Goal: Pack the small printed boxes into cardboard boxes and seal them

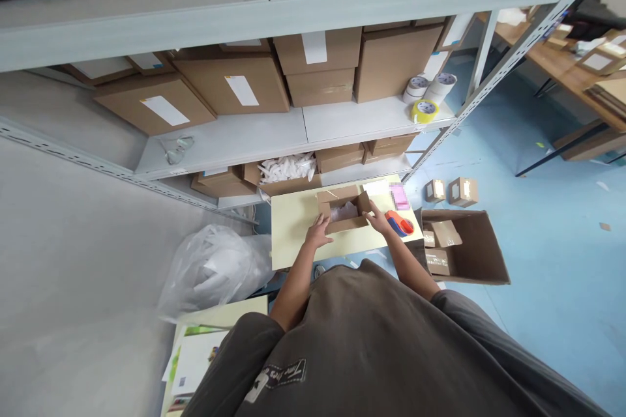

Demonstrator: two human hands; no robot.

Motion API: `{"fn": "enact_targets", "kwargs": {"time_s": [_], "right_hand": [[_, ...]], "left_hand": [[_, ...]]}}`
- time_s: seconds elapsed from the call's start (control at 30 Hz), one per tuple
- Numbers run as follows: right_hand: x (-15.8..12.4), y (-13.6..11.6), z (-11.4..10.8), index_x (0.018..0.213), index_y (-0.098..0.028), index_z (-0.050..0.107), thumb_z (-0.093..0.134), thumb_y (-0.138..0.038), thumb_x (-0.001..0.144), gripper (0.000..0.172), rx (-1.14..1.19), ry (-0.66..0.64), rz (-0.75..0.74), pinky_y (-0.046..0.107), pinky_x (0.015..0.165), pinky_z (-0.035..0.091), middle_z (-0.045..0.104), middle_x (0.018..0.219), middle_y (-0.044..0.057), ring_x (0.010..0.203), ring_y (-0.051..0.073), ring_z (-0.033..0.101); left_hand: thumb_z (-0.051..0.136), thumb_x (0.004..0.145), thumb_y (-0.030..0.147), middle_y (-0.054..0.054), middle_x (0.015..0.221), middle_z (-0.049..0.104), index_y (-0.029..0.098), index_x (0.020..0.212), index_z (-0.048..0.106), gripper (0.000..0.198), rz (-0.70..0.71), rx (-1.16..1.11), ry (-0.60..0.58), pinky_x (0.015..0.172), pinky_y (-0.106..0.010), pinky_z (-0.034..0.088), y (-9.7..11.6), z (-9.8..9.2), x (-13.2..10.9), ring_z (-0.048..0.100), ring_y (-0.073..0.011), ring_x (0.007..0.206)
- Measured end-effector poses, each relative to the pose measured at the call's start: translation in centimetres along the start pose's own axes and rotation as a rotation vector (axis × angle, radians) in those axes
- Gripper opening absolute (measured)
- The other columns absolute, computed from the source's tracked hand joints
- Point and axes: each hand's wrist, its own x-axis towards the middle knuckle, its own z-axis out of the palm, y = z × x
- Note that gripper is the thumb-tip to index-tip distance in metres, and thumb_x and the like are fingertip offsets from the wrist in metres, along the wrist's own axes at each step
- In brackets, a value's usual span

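A small open cardboard box (348,225) sits on the pale yellow table, its flaps raised. White wrapping material (345,211) lies inside it. My left hand (319,233) holds the box at its left side, fingers on the near left corner and thumb apart. At the right side, my right hand (376,217) grips the raised flap and wall. An orange and blue tape dispenser (400,224) lies just right of my right hand. Behind it is a pink item (399,196), blurred out, beside a white paper (375,188).
Ahead stands a metal shelf (342,120) with cardboard boxes, tape rolls (424,111) and a carton of white paper filling (288,168). A large carton (482,247) with small boxes stands on the floor at right. At left is a clear bag (215,267) of white material.
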Motion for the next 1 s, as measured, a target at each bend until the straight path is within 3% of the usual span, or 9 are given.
{"fn": "enact_targets", "kwargs": {"time_s": [0.13, 0.27, 0.43, 0.5, 0.6, 0.7, 0.83, 0.93, 1.0], "right_hand": [[0.4, -0.7, 1.1, 0.162, -0.026, 0.05, 0.068, -0.046, 0.094, 0.074, 0.019, -0.113, -0.041, 0.046, 0.115, 0.053, 0.065, 0.153, 0.012, 0.141, 0.029, 0.063], [-0.1, -0.5, 1.8, 0.151, -0.027, 0.063, 0.086, -0.037, 0.079, 0.077, -0.073, -0.27, -0.159, 0.049, 0.123, 0.046, 0.065, 0.152, 0.011, 0.144, 0.033, 0.06], [-0.9, 0.1, 3.5, 0.133, -0.025, 0.074, 0.076, -0.031, 0.091, 0.042, -0.144, -0.182, -0.228, 0.047, 0.118, 0.05, 0.072, 0.141, 0.012, 0.135, 0.031, 0.065], [-0.9, -0.2, 4.6, 0.128, -0.022, 0.075, 0.068, -0.029, 0.096, 0.033, -0.2, -0.083, -0.192, 0.047, 0.113, 0.053, 0.075, 0.131, 0.014, 0.127, 0.031, 0.067], [-0.8, -1.1, 6.2, 0.14, -0.019, 0.068, 0.066, -0.027, 0.096, 0.044, -0.311, 0.022, -0.102, 0.045, 0.111, 0.052, 0.072, 0.132, 0.017, 0.128, 0.032, 0.062], [-0.7, -1.9, 7.0, 0.159, -0.02, 0.049, 0.064, -0.026, 0.096, 0.065, -0.386, 0.067, -0.036, 0.045, 0.116, 0.047, 0.059, 0.151, 0.018, 0.14, 0.033, 0.051], [-0.3, -2.3, 7.1, 0.171, -0.023, 0.029, 0.065, -0.031, 0.096, 0.083, -0.41, 0.05, 0.076, 0.048, 0.116, 0.046, 0.028, 0.176, 0.018, 0.152, 0.037, 0.04], [0.2, -2.4, 6.9, 0.173, -0.025, 0.022, 0.069, -0.033, 0.094, 0.092, -0.402, 0.015, 0.155, 0.049, 0.115, 0.047, 0.022, 0.178, 0.018, 0.153, 0.039, 0.04], [0.4, -2.5, 6.9, 0.173, -0.028, 0.019, 0.071, -0.031, 0.092, 0.097, -0.413, 0.014, 0.174, 0.05, 0.114, 0.047, 0.02, 0.179, 0.018, 0.153, 0.039, 0.041]], "left_hand": [[0.064, 0.102, 0.042, -0.007, 0.18, 0.026, 0.033, 0.164, 0.046, 0.066, -0.023, -0.014, 0.122, 0.124, -0.043, 0.04, 0.2, 0.8, 0.0, 0.022, -0.0264, 0.166], [0.056, 0.107, 0.039, -0.006, 0.174, 0.038, 0.029, 0.153, 0.061, 0.048, -0.041, -0.023, 0.139, 0.123, -0.043, 0.041, -0.7, 0.3, -0.3, 0.031, -0.0273, 0.162], [0.061, 0.103, 0.036, -0.008, 0.157, 0.061, 0.025, 0.136, 0.074, 0.036, -0.107, -0.058, 0.209, 0.122, -0.039, 0.04, -1.5, -0.7, -0.8, 0.051, -0.0277, 0.146], [0.063, 0.102, 0.036, -0.01, 0.15, 0.065, 0.025, 0.14, 0.07, 0.04, -0.155, -0.085, 0.268, 0.118, -0.038, 0.044, -1.1, -0.7, -0.8, 0.054, -0.0273, 0.141], [0.066, 0.1, 0.033, -0.013, 0.154, 0.06, 0.026, 0.156, 0.056, 0.057, -0.267, -0.099, 0.325, 0.115, -0.039, 0.047, 0.0, -0.5, -0.4, 0.052, -0.0292, 0.142], [0.073, 0.094, 0.035, -0.014, 0.174, 0.034, 0.028, 0.169, 0.034, 0.085, -0.312, -0.079, 0.302, 0.117, -0.044, 0.047, 0.8, -1.2, 0.8, 0.041, -0.0349, 0.153], [0.088, 0.078, 0.042, -0.011, 0.183, -0.003, 0.03, 0.174, 0.014, 0.122, -0.204, -0.022, 0.224, 0.121, -0.053, 0.043, 0.6, -3.9, 3.1, 0.019, -0.0434, 0.163], [0.09, 0.076, 0.038, -0.013, 0.183, 0.005, 0.03, 0.174, 0.015, 0.124, -0.101, -0.001, 0.171, 0.124, -0.054, 0.038, 0.3, -6.0, 4.6, 0.011, -0.0432, 0.165], [0.086, 0.079, 0.03, -0.015, 0.179, 0.021, 0.028, 0.173, 0.019, 0.116, -0.054, 0.004, 0.166, 0.125, -0.05, 0.037, 0.2, -6.8, 5.0, 0.019, -0.0404, 0.164]]}}
